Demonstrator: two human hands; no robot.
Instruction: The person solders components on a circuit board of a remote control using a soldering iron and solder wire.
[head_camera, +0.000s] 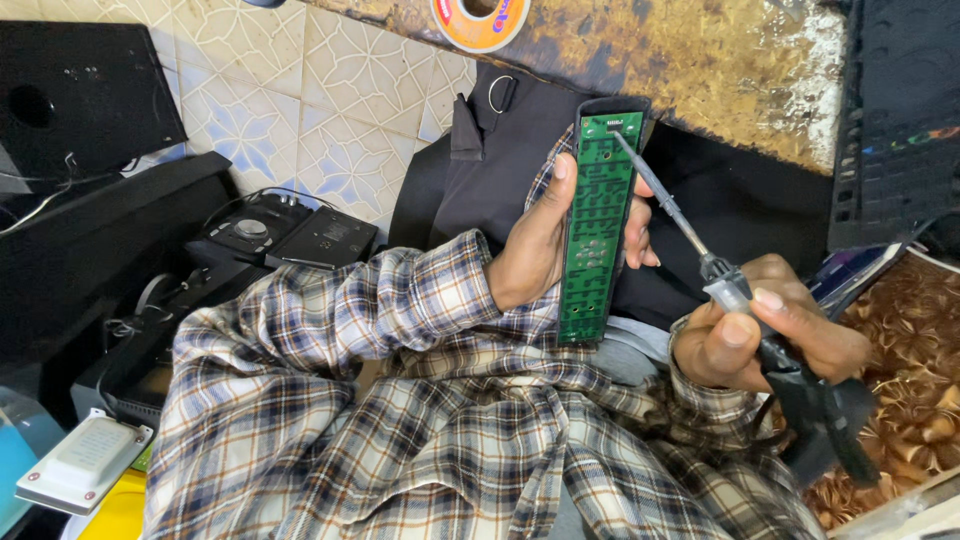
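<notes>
iron (700, 262) handle hidden in right hand (760, 335)

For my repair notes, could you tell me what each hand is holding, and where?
The left hand grips the green circuit board around its long edges, mid-length. The right hand holds a soldering iron by its handle, tip at the board's top.
</notes>
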